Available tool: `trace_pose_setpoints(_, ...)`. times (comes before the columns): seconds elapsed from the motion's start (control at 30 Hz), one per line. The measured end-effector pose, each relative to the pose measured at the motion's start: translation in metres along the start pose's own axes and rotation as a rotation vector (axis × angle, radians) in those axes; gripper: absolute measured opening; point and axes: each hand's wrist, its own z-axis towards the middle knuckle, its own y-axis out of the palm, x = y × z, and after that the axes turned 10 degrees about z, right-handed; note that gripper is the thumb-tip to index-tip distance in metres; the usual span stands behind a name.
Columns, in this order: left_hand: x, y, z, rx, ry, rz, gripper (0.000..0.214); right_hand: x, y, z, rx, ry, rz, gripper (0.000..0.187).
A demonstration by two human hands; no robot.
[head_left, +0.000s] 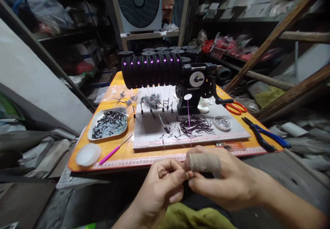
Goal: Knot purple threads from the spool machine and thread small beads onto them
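My left hand (166, 182) and my right hand (223, 179) meet fingertip to fingertip in front of the table's near edge. Both are closed in a pinch, and what lies between the fingertips is mostly hidden. A cloth wrap covers one finger of the right hand. A thin purple line (189, 113) runs from the black hand-cranked winder (192, 88) down to the right fingers. Black spools wound with purple line (152, 71) sit in a row on the winder's shaft. Below lie dark thin tubes (197, 126) and small black-ended pieces hanging on lines (166, 129).
A tray of black parts (109, 123), a white lid (88, 154) and a pink-handled needle tool (110, 155) lie left. Rightward are a dish of small metal beads (222, 122), orange-handled scissors (236, 108) and blue-black pliers (260, 132). A box fan (138, 3) stands behind.
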Motion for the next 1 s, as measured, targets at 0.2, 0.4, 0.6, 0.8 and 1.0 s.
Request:
trace_pose_setpoints(0.2,0.004,0.004,0.0,-0.021,0.017,-0.007,0.034,-0.005,0.0,-0.005,-0.12,0.22,0.21,0.009)
trace_pose_setpoints(0.4,-0.007,0.002,0.004,0.355,1.08,1.23,0.015,-0.005,0.006,0.011,0.2,0.125,0.156,0.012)
trace_pose_setpoints(0.6,-0.009,0.003,0.004,0.248,1.096,1.219,0.017,0.004,0.009,0.022,0.25,-0.052,-0.136,0.016)
trace_pose_setpoints(0.8,-0.006,0.003,-0.006,0.086,0.184,0.151,0.026,-0.007,0.004,0.007,-0.073,-0.083,-0.027,0.017)
trace_pose_setpoints(1.0,-0.003,0.003,-0.004,-0.001,0.134,0.029,0.03,-0.013,0.002,0.006,-0.101,0.117,0.045,0.01)
